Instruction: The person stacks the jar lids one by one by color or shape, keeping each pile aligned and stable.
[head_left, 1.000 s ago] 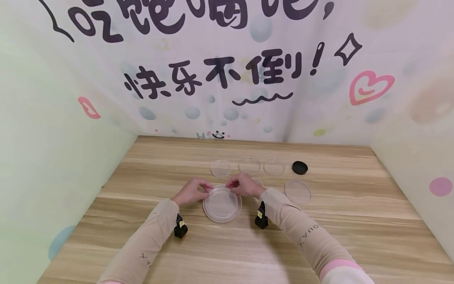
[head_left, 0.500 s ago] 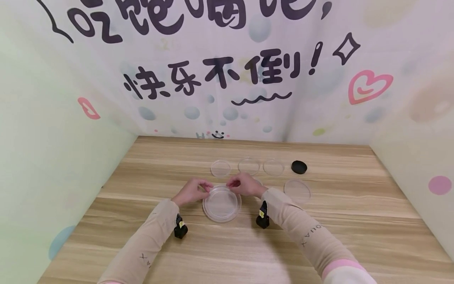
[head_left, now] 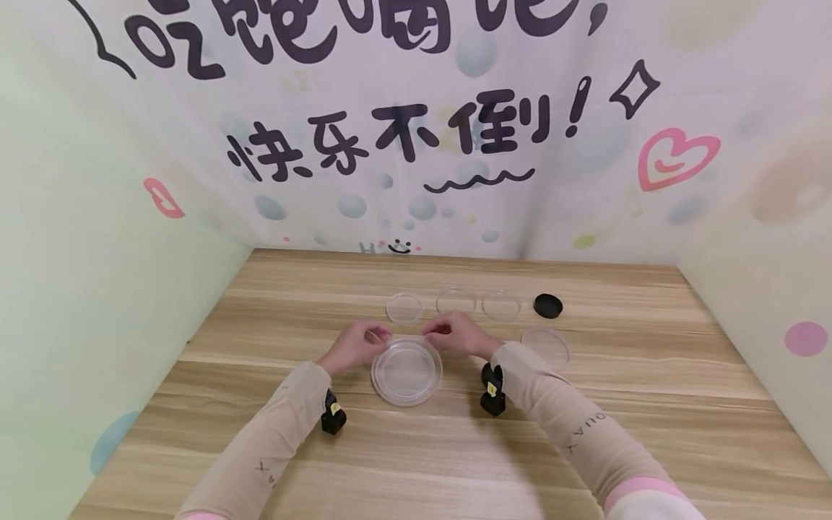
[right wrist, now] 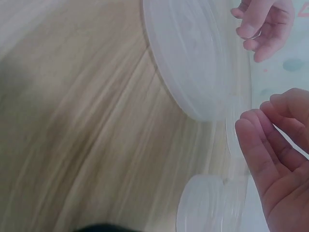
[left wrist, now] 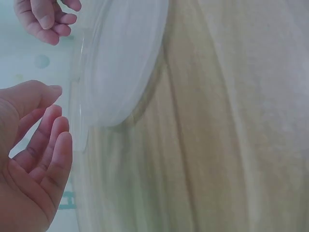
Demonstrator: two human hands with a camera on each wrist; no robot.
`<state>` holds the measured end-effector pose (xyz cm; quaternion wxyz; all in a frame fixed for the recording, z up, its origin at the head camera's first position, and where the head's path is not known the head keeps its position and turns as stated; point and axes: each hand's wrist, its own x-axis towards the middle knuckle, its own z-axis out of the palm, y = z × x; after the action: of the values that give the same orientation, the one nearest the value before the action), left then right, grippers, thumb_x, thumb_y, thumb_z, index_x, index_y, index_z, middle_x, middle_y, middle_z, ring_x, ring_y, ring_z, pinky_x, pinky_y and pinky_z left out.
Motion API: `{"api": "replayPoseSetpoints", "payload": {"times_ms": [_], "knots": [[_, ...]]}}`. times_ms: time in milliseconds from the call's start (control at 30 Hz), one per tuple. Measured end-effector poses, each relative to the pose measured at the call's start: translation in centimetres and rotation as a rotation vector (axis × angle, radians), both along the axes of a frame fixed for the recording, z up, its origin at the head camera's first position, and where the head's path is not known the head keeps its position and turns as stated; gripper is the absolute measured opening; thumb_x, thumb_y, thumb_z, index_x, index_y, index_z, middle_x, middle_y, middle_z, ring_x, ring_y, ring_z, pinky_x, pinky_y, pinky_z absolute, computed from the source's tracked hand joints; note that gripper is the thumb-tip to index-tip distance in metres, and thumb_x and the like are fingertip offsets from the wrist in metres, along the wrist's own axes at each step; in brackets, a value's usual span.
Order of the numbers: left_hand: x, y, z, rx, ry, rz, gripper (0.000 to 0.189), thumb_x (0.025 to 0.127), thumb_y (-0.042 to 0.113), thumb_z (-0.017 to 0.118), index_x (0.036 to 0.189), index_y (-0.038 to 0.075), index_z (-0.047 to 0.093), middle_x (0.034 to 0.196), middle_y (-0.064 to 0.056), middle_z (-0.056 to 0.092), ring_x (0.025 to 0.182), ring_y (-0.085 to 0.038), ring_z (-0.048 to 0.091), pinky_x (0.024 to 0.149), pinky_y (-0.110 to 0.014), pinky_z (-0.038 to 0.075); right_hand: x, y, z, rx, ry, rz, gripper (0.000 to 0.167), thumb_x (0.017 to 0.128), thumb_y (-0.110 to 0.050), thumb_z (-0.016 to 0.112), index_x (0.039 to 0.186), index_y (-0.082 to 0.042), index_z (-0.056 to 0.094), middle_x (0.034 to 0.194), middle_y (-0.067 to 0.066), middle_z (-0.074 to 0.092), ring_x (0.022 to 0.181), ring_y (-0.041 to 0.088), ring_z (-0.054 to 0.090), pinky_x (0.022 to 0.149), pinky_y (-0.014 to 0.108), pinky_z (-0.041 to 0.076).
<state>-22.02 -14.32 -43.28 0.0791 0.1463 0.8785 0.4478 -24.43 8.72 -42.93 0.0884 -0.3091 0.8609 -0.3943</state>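
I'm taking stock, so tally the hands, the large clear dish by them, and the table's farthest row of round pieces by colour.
Hands: 2
Large clear dish: 1, any nesting hard to tell
Clear round pieces, farthest row: 3
Black round piece, farthest row: 1
Total: 7

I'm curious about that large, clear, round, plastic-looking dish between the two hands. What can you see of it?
The large, clear, round, plastic-looking dish looks pale and see-through, with concentric rings: an outer rim around a smaller inner circle. It lies flat on the light wood-grain table, with the bare left hand and bare right hand near its far edge. Neither hand grips it; whether the left one touches its rim is unclear. I cannot tell if it is one piece or a stack.
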Motion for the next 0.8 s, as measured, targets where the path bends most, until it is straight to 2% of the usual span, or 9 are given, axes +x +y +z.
{"api": "replayPoseSetpoints", "payload": {"times_ms": [233,333,600,800], "knots": [[-0.4,0.7,0.0,0.086,0.008,0.071,0.023,0.077,0.002,0.063,0.099,-0.005,0.062,0.095,-0.018,0.062,0.080,-0.022,0.058,0.069,-0.027,0.048,-0.1,1.5,0.3,-0.008,-0.006,-0.034,0.018,0.083,-0.006,0.057,0.095,0.006,0.065,0.088,0.010,0.065,0.075,0.011,0.057,0.066,0.020,0.047],[-0.4,1.0,-0.2,0.103,0.016,0.097,0.021,0.077,0.001,0.063,0.097,-0.006,0.062,0.093,-0.019,0.063,0.078,-0.021,0.058,0.069,-0.027,0.048,-0.1,2.2,0.5,-0.015,-0.019,-0.044,0.019,0.083,-0.006,0.056,0.096,0.006,0.064,0.087,0.012,0.065,0.075,0.011,0.058,0.066,0.021,0.048],[-0.5,2.8,-0.3,0.160,0.058,0.102,0.020,0.077,-0.001,0.063,0.096,-0.007,0.062,0.090,-0.018,0.063,0.078,-0.022,0.058,0.071,-0.029,0.048,0.1,4.3,1.1,0.011,-0.031,-0.091,0.021,0.086,-0.011,0.056,0.099,0.003,0.064,0.090,0.007,0.065,0.076,0.012,0.056,0.066,0.025,0.047],[-0.4,4.6,-0.1,0.190,0.108,0.068,0.019,0.077,-0.002,0.061,0.095,-0.008,0.062,0.091,-0.019,0.062,0.077,-0.023,0.058,0.068,-0.027,0.048,0.2,5.9,0.9,-0.001,-0.084,-0.136,0.023,0.086,-0.012,0.057,0.101,0.003,0.063,0.092,0.009,0.064,0.077,0.013,0.056,0.066,0.025,0.048]]}}
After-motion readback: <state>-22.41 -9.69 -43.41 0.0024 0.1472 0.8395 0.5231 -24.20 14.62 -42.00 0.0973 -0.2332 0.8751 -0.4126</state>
